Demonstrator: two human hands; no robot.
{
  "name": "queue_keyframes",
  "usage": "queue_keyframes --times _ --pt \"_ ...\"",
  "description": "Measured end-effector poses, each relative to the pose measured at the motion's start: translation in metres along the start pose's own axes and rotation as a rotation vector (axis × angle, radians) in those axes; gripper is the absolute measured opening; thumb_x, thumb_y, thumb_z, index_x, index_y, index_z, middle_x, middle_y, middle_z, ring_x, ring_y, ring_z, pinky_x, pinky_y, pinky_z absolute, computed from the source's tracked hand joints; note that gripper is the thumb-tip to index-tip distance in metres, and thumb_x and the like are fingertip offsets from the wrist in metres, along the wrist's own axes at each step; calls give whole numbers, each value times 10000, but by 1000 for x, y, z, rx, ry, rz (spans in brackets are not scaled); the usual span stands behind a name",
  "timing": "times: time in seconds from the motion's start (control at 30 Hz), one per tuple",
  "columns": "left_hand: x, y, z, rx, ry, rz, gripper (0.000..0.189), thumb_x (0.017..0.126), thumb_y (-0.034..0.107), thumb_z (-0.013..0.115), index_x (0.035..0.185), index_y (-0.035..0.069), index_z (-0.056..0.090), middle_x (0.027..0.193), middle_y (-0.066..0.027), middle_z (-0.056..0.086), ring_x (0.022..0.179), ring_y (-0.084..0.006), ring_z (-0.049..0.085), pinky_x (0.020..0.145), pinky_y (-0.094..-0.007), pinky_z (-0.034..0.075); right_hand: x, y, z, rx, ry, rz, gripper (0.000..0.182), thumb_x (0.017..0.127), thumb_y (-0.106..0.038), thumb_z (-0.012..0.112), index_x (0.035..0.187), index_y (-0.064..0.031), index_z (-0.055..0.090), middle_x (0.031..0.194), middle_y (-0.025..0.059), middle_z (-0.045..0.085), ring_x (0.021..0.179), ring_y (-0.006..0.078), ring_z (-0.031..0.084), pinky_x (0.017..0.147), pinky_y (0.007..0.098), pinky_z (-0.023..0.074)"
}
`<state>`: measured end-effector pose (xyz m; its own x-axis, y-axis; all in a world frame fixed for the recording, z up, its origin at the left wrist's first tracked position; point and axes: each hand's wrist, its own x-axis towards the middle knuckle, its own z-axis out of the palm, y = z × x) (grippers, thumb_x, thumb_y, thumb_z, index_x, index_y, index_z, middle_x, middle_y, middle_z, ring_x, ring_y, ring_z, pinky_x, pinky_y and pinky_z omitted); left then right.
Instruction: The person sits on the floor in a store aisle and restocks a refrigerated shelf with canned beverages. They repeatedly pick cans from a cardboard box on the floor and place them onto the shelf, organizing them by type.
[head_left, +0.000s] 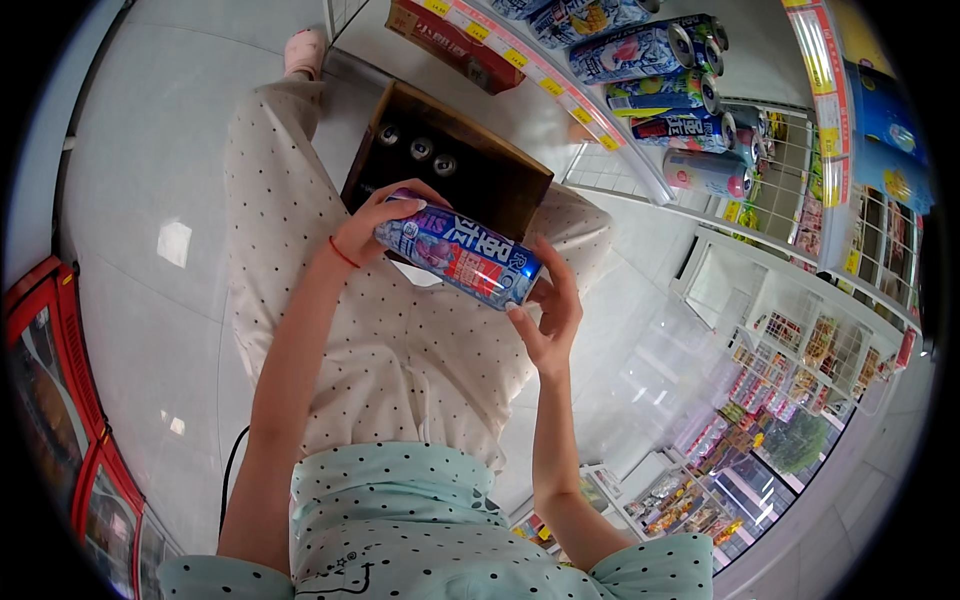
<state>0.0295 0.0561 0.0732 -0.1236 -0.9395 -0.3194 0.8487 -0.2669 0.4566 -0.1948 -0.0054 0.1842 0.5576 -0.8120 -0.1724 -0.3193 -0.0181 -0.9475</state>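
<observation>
A tall blue and purple drink can (459, 251) lies sideways between my two hands, above my lap. My left hand (386, 217) grips its base end, with the thumb across the top side. At the other end, my right hand (551, 304) has its thumb and fingers around the rim. Just beyond the can, an open cardboard box (469, 112) stands between my legs with several upright cans inside, among them one silver-topped can (421, 148). The box's near inside is partly hidden by my left hand and the can.
A store shelf with a price-tag strip (551, 86) runs at the upper right, holding several drink cans lying sideways (630, 56). A red carton (454, 45) sits beneath it. Wire racks with packaged goods (821, 345) stand at right, red-framed glass-door coolers (75, 382) at left.
</observation>
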Motion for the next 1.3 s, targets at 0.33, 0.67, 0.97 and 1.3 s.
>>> queue_keyframes --times 0.33,0.67,0.97,1.3 --pt "7 -4 16 83 -43 38 384 778 212 629 1100 37 516 1029 -109 586 931 -184 585 829 -292 468 4 -15 8 -31 193 161 557 663 -209 760 1083 70 523 810 80 618 735 100 579 599 223 483" --pt "22 3 -44 892 1020 465 277 802 177 639 1033 58 542 1007 -54 573 941 -189 547 852 -320 434 63 -37 -158 -621 569 -167 598 561 -227 840 1000 73 567 788 111 641 691 125 603 585 248 493" --pt "23 -26 -57 1577 861 206 874 703 203 713 1378 90 170 1386 -147 271 1249 -311 317 1008 -406 338 132 -41 -250 -811 351 -216 592 584 -240 821 1031 47 560 786 80 626 645 107 553 588 227 455" --pt "22 -24 -46 1509 827 -39 1008 684 192 727 1403 141 22 1426 -129 188 1257 -341 300 978 -424 386 174 -49 -274 -868 92 -38 628 620 -213 803 1109 74 533 720 44 584 567 82 506 497 220 424"
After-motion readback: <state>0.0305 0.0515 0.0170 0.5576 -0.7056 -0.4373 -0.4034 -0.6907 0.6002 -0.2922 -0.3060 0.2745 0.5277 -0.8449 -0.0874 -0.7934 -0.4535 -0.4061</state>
